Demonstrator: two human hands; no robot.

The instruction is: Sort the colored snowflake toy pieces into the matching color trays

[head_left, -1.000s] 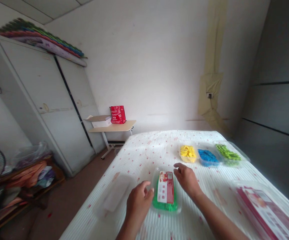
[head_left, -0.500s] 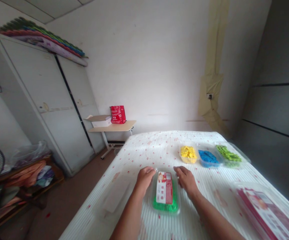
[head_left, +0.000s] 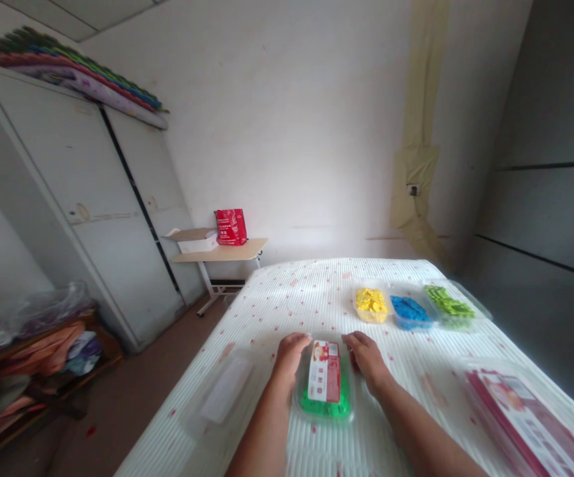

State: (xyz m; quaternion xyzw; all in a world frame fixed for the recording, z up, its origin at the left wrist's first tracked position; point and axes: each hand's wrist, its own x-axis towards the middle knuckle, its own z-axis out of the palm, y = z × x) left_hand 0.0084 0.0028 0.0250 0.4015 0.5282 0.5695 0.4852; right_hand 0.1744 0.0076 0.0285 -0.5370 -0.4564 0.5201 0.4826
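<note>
A clear plastic food container (head_left: 345,397) with bright green pieces inside lies in front of me, a red-and-white label (head_left: 324,371) on its lid. My left hand (head_left: 290,351) is closed at its far left corner, thumb and fingertips at the rim. At the far right corner, my right hand (head_left: 366,358) has its fingers curled on the edge. The undersides of both hands' fingers are hidden. To the left of my left forearm lies a clear plastic lid (head_left: 228,387) with a pale label.
Farther right stand open clear tubs of yellow pieces (head_left: 371,303), blue pieces (head_left: 410,311) and light green pieces (head_left: 448,303). Near the right edge lies a labelled container with dark red contents (head_left: 488,404). A small table (head_left: 247,250) holds a red bag (head_left: 231,227).
Both hands stay at the container's far corners, with little finger movement. The whole view has shifted slightly, so most things appear a little farther left.
</note>
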